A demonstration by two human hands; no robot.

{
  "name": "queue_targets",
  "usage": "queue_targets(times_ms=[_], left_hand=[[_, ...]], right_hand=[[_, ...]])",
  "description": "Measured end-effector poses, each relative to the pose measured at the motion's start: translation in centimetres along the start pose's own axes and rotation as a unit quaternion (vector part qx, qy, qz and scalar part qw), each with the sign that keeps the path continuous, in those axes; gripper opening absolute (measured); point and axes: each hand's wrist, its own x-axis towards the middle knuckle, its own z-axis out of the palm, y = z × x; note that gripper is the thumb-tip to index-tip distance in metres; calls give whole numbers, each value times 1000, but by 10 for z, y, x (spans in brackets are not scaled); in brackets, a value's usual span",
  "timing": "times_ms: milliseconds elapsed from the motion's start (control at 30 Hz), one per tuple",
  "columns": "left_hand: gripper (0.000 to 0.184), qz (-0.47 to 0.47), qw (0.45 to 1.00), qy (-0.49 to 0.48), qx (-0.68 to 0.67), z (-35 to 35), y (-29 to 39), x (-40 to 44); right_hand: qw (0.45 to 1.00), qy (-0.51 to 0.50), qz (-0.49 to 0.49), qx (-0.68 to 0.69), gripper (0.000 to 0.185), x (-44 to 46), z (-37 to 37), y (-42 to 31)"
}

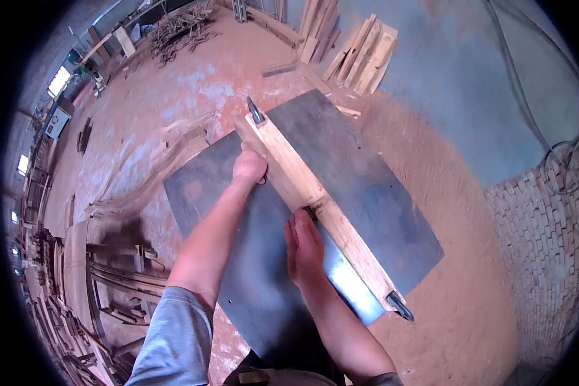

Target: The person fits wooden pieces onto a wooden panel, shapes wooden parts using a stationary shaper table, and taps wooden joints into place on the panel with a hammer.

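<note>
A flat wooden board [278, 172] lies on the dark metal tabletop [341, 151], alongside a long pale wooden strip [347, 235]. A clamp [256, 112] grips the strip at its far end, and another clamp [400, 305] at its near end. My left hand [249, 166] is closed at the board's left edge, its fingers curled and partly hidden. Closer to me, my right hand [304, 248] is by the board's near end, fingers stretched out together and touching around there. A small dark spot shows beside the strip, just beyond the right fingertips; what it is, I cannot tell.
Long rough planks [161, 161] lie on the floor to the left, with stacked timber [122, 283] nearer. Boards [370, 55] lean against the grey wall at the back right. A pile of metal pieces [180, 29] sits far off. Bricks [540, 225] are stacked at right.
</note>
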Motion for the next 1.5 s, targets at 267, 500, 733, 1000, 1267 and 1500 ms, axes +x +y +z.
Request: queue_targets(times_ms=[267,500,733,1000,1267,1500], left_hand=[[73,-47,994,36,92,-14,0,33],[8,-90,851,-172,-487,-62,-68,8],[33,335,940,60,34,-42,-53,-197],[15,592,774,-107,197,142,-43,-305],[50,166,981,-95,-14,173,-27,-368],[84,66,994,-86,-2,192,-7,-329]], right_hand=[[981,-136,52,-124,42,43,38,39],[959,-180,21,-217,41,-89,-34,-38],[979,-29,-89,-183,46,-201,-155,-133],[986,100,52,-123,35,-306,-306,-111],[968,195,-23,-153,23,-299,-325,-119],[938,224,-102,-245,22,-268,-293,-116]])
